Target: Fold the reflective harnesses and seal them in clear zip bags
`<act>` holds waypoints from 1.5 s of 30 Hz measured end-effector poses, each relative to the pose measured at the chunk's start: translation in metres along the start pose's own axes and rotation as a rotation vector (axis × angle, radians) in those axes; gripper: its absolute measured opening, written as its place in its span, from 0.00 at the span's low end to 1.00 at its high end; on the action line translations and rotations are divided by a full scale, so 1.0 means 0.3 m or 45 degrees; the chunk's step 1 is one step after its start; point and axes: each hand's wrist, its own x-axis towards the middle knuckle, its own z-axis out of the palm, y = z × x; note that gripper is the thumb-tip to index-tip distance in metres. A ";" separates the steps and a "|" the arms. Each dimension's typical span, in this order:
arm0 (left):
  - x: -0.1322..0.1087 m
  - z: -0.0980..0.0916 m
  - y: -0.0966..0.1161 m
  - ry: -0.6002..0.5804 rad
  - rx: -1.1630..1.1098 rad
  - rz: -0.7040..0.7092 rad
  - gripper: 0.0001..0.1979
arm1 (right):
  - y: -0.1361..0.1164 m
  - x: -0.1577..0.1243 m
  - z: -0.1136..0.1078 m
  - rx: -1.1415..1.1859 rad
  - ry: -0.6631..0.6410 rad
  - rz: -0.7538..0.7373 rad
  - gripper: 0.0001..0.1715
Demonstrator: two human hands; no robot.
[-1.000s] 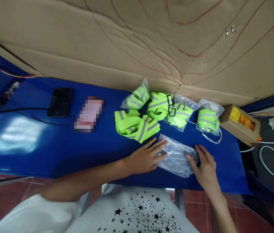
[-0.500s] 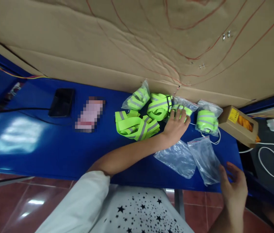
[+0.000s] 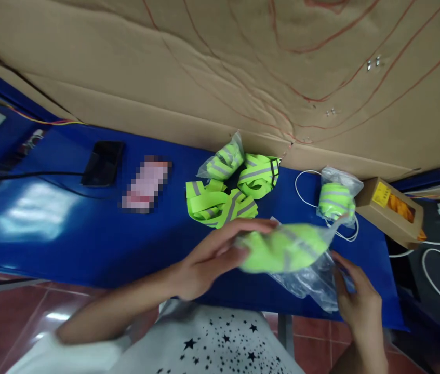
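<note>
- Across the blue surface (image 3: 87, 228), a bagged band (image 3: 282, 248) has been carried from the far row, where it lay half a second ago, to the near edge. It is now held just above the surface, blurred by motion.
- The left hand (image 3: 212, 259), stretched out to the far row in the earlier frame, has been drawn back near. It is clamped on the left end of the bagged band, fingers over the top and thumb beneath.
- The right hand (image 3: 354, 301), earlier spread off the near right edge, has been brought in against the empty clear bags (image 3: 309, 280). Its fingertips are on the plastic, but whether they are pinched shut cannot be told.
- The clear bags lie directly under the lifted band, partly hidden by it.
- The loose green straps (image 3: 220, 200) and the bagged roll (image 3: 334, 200) at the right are left as they were.
- In the gap left in the far row, a loop of white cable (image 3: 305, 182) is now uncovered.
- By this reading, one packed piece has been pulled from the row and is being handled over the spare bags.
</note>
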 end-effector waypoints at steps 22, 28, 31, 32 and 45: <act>-0.192 -0.035 -0.233 0.878 -0.837 -0.772 0.13 | 0.206 0.143 -0.096 -0.292 -0.083 0.287 0.60; -0.178 0.001 -0.247 0.802 -0.686 -0.732 0.14 | -0.306 0.080 -0.035 0.374 -0.175 -0.095 0.19; -0.185 0.002 -0.255 0.740 -0.562 -0.693 0.15 | -0.463 0.055 0.019 0.705 -0.622 -0.176 0.10; -0.194 -0.002 -0.253 0.732 -0.470 -0.648 0.15 | -0.483 0.055 0.030 0.762 -0.648 -0.154 0.07; -0.251 0.053 0.015 0.079 0.628 -0.320 0.11 | -0.698 0.045 0.053 1.486 -1.064 0.122 0.09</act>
